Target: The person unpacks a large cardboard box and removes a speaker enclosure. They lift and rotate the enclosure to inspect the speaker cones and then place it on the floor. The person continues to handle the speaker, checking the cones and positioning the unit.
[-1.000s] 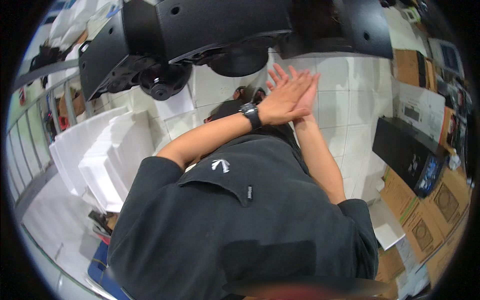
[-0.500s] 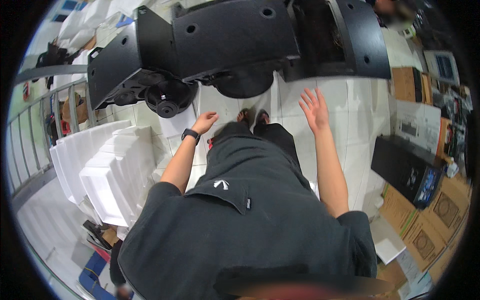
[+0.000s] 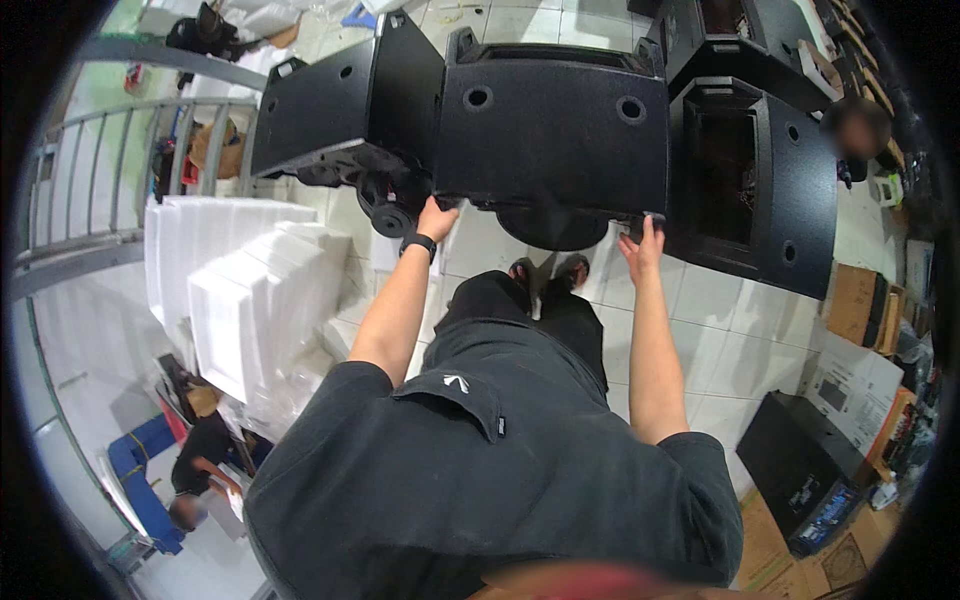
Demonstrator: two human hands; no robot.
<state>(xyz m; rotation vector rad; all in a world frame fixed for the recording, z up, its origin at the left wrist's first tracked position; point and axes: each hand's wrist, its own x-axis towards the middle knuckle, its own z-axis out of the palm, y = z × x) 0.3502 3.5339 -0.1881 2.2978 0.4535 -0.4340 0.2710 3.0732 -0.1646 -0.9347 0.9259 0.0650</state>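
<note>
Upper centre: black cabinet (image 3: 553, 150), your left hand (image 3: 436, 219) curled on, right hand (image 3: 646, 250) half-open against, lower corners; seemingly gripping; next, firm the right.

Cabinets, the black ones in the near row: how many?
3: left cabinet, nearest the white foam; middle cabinet, straight ahead; right cabinet, at the row's right end. Beyond it is at least one rear cabinet; others may be hidden.

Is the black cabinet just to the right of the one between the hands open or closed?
Open: the black cabinet shows a large rectangular opening, and its dark interior is visible through it.
</note>
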